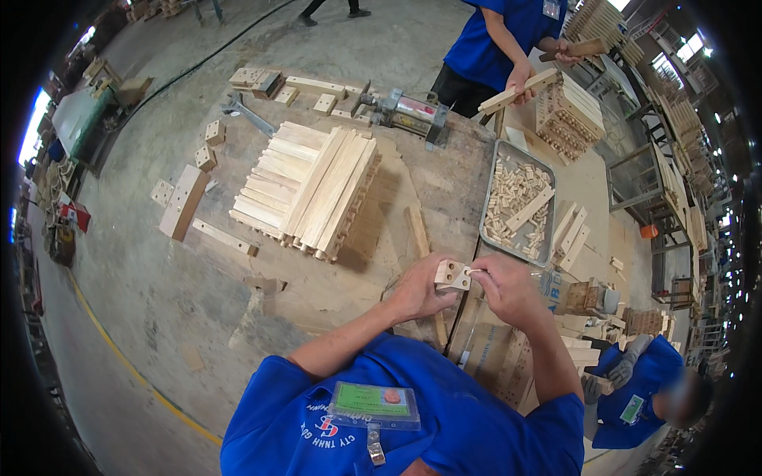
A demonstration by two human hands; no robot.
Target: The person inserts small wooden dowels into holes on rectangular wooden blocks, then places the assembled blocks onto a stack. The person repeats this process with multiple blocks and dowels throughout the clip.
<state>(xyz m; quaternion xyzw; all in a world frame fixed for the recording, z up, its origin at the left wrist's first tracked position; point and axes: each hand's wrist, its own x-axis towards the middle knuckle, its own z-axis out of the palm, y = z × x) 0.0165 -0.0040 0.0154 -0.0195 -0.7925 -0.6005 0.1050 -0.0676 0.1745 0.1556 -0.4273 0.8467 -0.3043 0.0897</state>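
My left hand point(417, 289) is closed around a pale wooden block point(449, 275) whose end, with several round holes, faces up. Fingers of my right hand point(509, 290) pinch a small wooden dowel point(474, 271) against the right side of that end; how far it sits in a hole I cannot tell. Just beyond my right hand lies a metal tray point(514, 251) of loose dowels point(508, 190), with a wooden strip resting on top. A stack of wooden slats point(313, 186) with dowelled ends stands to the left on the worktable.
An air cylinder point(409, 115) is mounted at the table's far side, near several drilled blocks point(214, 132). A wooden stick point(417, 230) lies ahead of my left hand. One co-worker point(500, 40) handles wooden pieces at the far right; another point(635, 397), gloved, is at the near right.
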